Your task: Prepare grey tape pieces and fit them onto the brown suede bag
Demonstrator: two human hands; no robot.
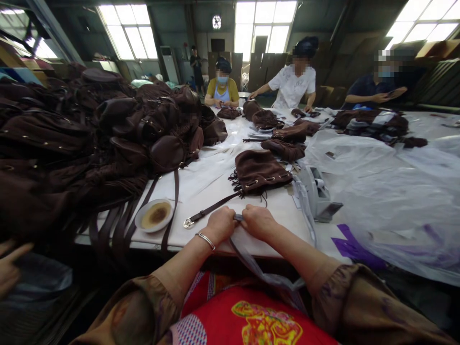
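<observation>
Close together over the table's near edge, my left hand (222, 223) and my right hand (258, 221) are both closed on a thin grey strip (238, 217). A short piece of it shows between my fists, and a pale, translucent length hangs down towards my lap; its exact material is unclear. Just beyond my hands lies a dark brown fringed bag (261, 171) with metal eyelets. From the bag a brown strap (215, 207) runs left to a silver buckle (188, 223), near my left wrist. Neither hand touches the bag.
Brown bags (143, 129) are heaped on the left, their straps hanging over the edge near a white bowl (154, 215). A grey tape dispenser-like holder (319, 196) and plastic sheeting (377, 191) lie right. Several people work beyond; another person's hand (12, 268) shows at left.
</observation>
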